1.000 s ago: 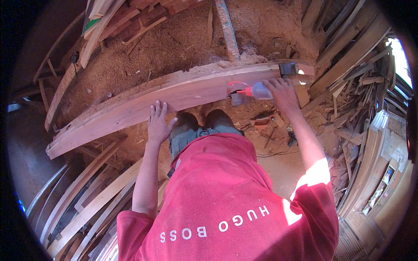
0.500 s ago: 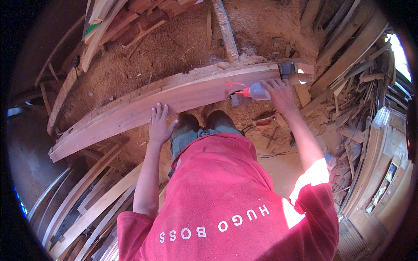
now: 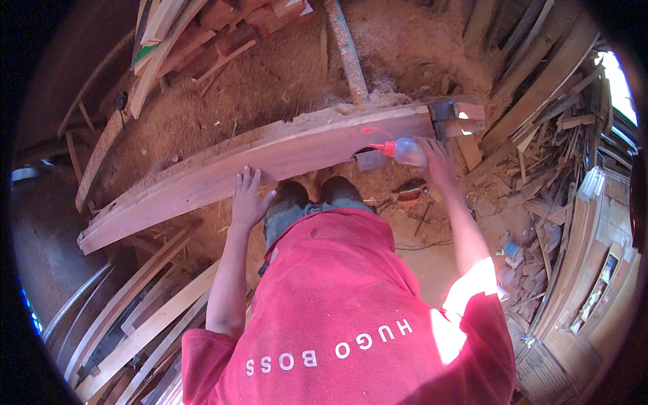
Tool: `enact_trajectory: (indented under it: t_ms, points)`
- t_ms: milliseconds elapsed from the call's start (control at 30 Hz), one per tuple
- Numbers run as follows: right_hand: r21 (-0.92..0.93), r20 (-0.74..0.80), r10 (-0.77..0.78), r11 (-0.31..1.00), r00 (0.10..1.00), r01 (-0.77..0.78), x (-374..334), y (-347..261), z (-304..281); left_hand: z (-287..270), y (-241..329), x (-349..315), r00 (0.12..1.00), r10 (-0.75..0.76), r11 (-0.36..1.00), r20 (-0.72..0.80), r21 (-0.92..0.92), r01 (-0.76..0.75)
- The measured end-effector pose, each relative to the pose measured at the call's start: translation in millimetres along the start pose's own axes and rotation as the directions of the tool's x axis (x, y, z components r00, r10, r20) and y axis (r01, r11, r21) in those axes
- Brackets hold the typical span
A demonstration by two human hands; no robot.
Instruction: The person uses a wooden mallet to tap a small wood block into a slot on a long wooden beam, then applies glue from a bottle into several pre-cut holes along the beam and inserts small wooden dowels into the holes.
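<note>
With the forearm (image 3: 228,290) reaching far, the left hand (image 3: 251,202) rests slightly spread fingers (image 3: 248,177) on the plank (image 3: 196,185), grip slack, holding nothing. Near the plank's right end, a clear bottle (image 3: 409,152) points its red nozzle (image 3: 385,148) left, the right hand's (image 3: 439,162) grip curled around its base.

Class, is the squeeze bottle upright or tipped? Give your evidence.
Tipped: held in the right hand, the squeeze bottle shows its side, and its red nozzle points toward the person's left.
</note>
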State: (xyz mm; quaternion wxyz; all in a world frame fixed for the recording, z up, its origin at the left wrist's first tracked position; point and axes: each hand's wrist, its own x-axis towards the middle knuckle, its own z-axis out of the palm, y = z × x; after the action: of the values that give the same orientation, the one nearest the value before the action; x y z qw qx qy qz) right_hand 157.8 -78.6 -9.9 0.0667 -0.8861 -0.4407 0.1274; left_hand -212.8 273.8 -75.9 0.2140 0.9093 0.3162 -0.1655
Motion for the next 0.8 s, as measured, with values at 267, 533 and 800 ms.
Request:
enact_trajectory:
  t_ms: [267, 533, 800]
  points:
    - [0.374, -0.145, 0.159, 0.923, 0.977, -0.095, -20.9, -15.0, 3.8, -26.7, 60.4, 4.6, 0.976, 0.170, 0.892, -0.137, -0.399, -0.211]
    - [0.883, -0.115, 0.454, 0.455, 0.884, -0.119, -15.7, -86.8, 0.1, -85.8, 167.6, 22.5, 0.886, 0.460, 0.760, 0.065, -0.544, -0.355]
    - [0.858, -0.176, 0.287, 0.514, 0.942, 0.004, 18.4, -197.1, -8.1, -93.6, 198.0, 24.5, 0.951, 0.293, 0.304, 0.102, -0.953, 0.009]
